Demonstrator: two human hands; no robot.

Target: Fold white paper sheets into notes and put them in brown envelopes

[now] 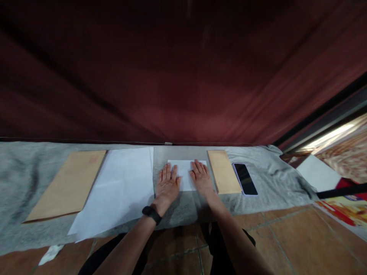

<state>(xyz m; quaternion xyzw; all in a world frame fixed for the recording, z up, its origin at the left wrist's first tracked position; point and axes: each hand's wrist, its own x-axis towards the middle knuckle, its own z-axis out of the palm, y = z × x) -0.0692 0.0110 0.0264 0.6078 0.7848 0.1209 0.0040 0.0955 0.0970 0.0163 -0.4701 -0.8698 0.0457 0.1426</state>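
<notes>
A small white rectangle of paper [185, 173], seemingly folded, lies flat on the grey cloth [183, 202] between my hands. My left hand [167, 184] rests palm down over its left edge, fingers stretched out; a black band sits on that wrist. Over the right side of the same paper lies my right hand [202, 178], flat, with its fingers extended. Neither hand grips anything. Just right of it are brown envelopes [225, 172], apparently stacked. Larger white sheets [117, 187] spread out to the left of my left hand.
A large brown envelope [67, 183] lies at the far left. The phone [245, 179] is right of the small envelopes. Behind the cloth hangs a dark red curtain [183, 88]. A paper scrap [51, 254] lies on the tiled floor [275, 236], near the cloth's front edge.
</notes>
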